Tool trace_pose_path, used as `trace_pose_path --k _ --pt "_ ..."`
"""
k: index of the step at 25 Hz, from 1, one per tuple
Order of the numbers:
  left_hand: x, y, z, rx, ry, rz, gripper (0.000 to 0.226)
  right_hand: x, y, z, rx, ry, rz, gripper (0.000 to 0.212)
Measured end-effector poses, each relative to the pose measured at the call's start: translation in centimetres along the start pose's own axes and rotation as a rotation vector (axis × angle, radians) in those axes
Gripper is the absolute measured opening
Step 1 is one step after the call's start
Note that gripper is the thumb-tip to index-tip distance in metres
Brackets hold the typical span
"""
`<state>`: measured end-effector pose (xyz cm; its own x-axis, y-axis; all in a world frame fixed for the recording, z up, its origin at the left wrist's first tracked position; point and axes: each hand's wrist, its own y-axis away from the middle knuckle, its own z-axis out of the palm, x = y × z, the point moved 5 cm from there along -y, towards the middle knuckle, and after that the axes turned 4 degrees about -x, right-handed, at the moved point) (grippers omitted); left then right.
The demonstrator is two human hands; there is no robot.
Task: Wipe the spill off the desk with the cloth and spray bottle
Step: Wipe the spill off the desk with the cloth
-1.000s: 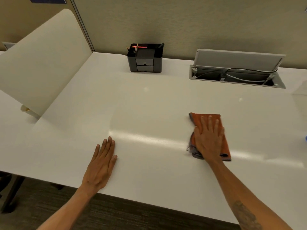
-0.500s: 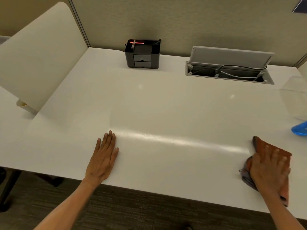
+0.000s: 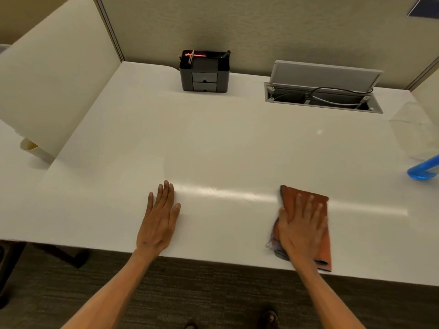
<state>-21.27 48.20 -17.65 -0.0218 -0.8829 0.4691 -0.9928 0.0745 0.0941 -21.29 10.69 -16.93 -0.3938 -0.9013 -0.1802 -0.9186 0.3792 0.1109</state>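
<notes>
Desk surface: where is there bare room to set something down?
Bare desk between the organizer, left hand and the cloth under the right hand. Crowded only at right: blue bottle and open cable tray.

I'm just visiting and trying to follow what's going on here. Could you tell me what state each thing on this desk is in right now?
Cloth: flat on the desk, pressed under the right hand.
Left hand: palm flat on the desk, holding nothing.
Cable hatch: lid up, cables showing.
Organizer: upright, drawers shut.
Blue object: at right edge, mostly out of view.
</notes>
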Motion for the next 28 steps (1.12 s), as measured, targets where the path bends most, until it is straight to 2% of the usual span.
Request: trace_pose_path --k 9,17,21,24,28 --pt "-0.2 0.3 -0.2 0.004 0.148 0.036 0.064 -12.8 5.5 3.0 0.004 -0.033 -0.205 0.065" --pt "-0.5 0.5 -1.7 -0.018 0.488 -0.072 0.075 -19.1 9.7 4.6 -0.038 -0.097 -0.32 0.059" --pt "0.6 1.1 -2.8 -0.006 0.541 -0.069 0.074 -21.5 12.1 4.8 -0.084 -0.195 -0.371 0.058" --pt "1.5 1.0 -3.7 -0.025 0.599 -0.072 0.072 -22.5 14.3 4.8 -0.164 -0.481 -0.333 0.055" --pt "2.5 0.4 -5.8 0.011 0.693 -0.155 0.065 -22.9 16.1 3.3 -0.465 -1.224 -0.096 0.045"
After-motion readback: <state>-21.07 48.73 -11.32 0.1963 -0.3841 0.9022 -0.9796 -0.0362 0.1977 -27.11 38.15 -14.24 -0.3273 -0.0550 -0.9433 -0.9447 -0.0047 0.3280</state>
